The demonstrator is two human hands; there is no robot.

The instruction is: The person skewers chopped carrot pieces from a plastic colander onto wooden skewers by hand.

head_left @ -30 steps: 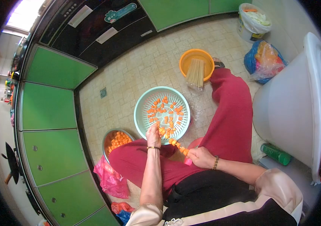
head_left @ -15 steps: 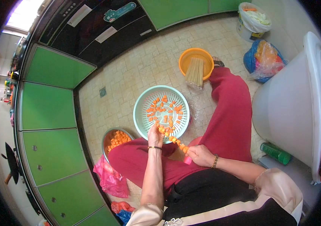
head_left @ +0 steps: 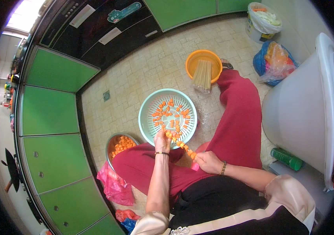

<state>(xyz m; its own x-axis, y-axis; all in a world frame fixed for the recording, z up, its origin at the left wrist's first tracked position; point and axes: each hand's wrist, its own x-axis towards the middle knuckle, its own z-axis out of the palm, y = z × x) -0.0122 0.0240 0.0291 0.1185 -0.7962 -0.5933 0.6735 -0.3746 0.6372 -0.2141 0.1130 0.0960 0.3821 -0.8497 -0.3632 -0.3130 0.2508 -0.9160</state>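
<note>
A row of orange cubes (head_left: 182, 145), seemingly threaded on a stick, runs slantwise between my hands. My right hand (head_left: 209, 161) is closed round its lower right end. At the upper left end, my left hand (head_left: 162, 141) has its fingers pressed together at the cubes, over the near rim of a pale green colander (head_left: 144, 129). Loose orange pieces (head_left: 168, 109) are scattered over the colander's slotted bottom. Left of my knee, a metal bowl (head_left: 108, 150) holds a heap of orange cubes (head_left: 123, 145).
Thin sticks (head_left: 202, 76) lean in an orange basket (head_left: 189, 64) beside my foot. A pink bag (head_left: 116, 186) lies by the green cabinets (head_left: 57, 156). At the right are a large pale bin (head_left: 296, 105), a green bottle (head_left: 287, 158), a blue bag (head_left: 259, 62) and a lined bucket (head_left: 255, 33).
My left hand has shifted very slightly to the right and down along the row of cubes. My right hand has barely moved and keeps its hold.
</note>
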